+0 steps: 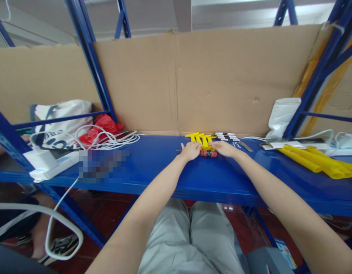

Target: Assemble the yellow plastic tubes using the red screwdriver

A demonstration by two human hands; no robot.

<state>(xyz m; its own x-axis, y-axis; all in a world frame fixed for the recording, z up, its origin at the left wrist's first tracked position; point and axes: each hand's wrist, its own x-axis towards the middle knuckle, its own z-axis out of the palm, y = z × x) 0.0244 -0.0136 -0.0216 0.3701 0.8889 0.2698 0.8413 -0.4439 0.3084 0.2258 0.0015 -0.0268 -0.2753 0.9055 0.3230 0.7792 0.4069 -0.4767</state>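
Observation:
Several yellow T-shaped pieces [203, 140] lie side by side in a row on the blue shelf top, at the middle. At the row's left side is my left hand [190, 151], thumb held apart and fingertips against the pieces. From the right, my right hand [225, 148] reaches in with its fingers closed at the rightmost piece; a bit of yellow shows between them. In front of the row lies a screwdriver with a red and black handle [209, 153], its shaft pointing left and partly hidden under my left hand.
Behind my right hand are several black-and-white sticks [225, 136] and a flat grey strip [246, 146]. Yellow rolled sheets [321, 160] lie at right. White cables [110, 141], a power strip [58, 165] and a red bag [103, 127] are at left. Cardboard [221, 83] stands behind.

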